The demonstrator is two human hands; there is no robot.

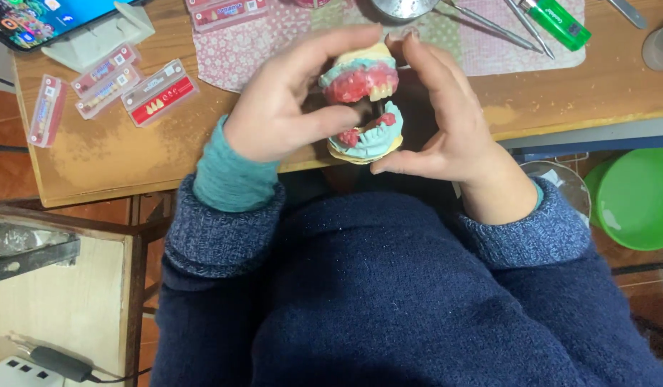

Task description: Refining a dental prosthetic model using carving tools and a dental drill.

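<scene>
You hold the dental cast model point(363, 100), pale blue with pink wax and teeth, over the wooden table point(116, 154) edge; your left hand point(281, 107) grips it at nine o'clock, your right hand point(446, 122) clasps it at three; packets of teeth point(159, 93) lie at ten o'clock, a green lighter point(559, 23) at one o'clock
</scene>
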